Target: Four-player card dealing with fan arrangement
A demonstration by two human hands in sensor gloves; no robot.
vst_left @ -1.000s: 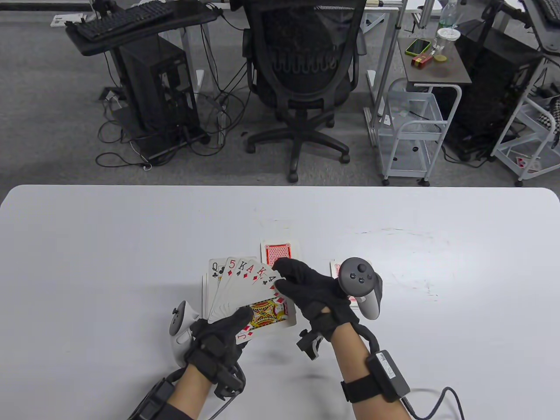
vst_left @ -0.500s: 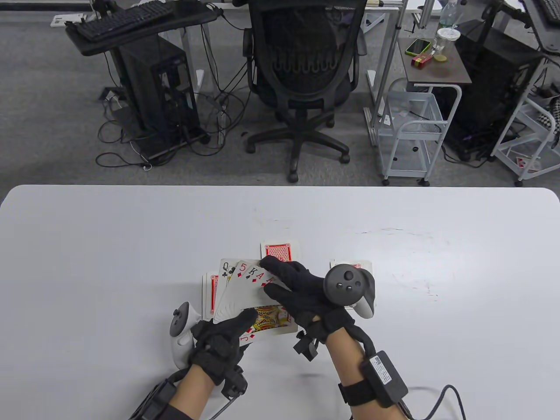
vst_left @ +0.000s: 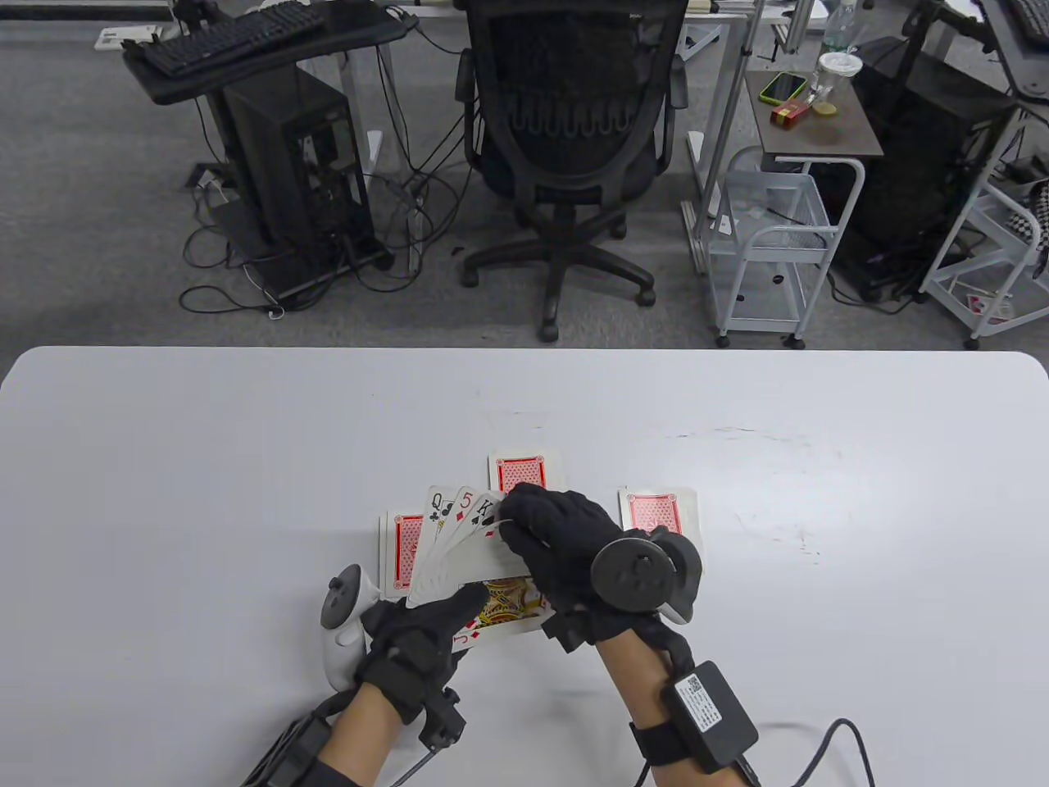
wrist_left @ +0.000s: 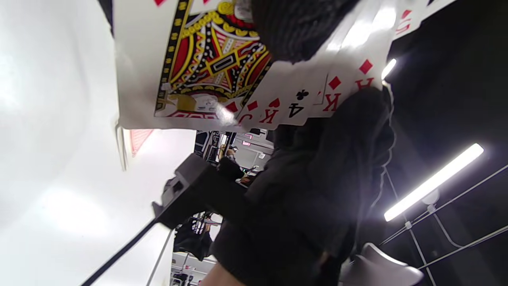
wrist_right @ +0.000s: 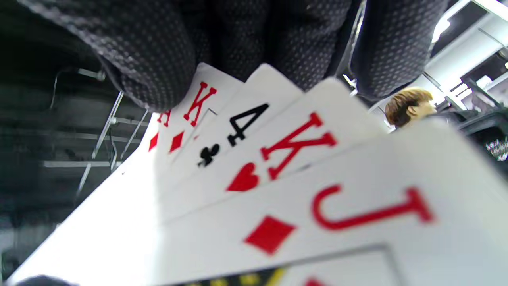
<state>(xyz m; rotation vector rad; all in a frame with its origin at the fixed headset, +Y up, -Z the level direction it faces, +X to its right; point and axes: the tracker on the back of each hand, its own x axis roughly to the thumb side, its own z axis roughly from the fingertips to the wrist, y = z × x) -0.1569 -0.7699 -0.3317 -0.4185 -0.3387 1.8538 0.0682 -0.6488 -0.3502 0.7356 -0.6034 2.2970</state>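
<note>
Faces-up, overlapping card fan between hands

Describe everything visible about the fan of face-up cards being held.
The fan of cards is white-faced, glossy, spread face up above the table. Visible indices: queen of clubs, a red 5, kings, a 4 of clubs, king of hearts, and the jack of diamonds in front. The left hand grips its base, thumb on the jack; the right hand covers its right top edge, fingers on the cards.

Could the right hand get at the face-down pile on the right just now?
Probably not yet: the right hand is busy on the fan, though the pile lies close beside it, uncovered.
</note>
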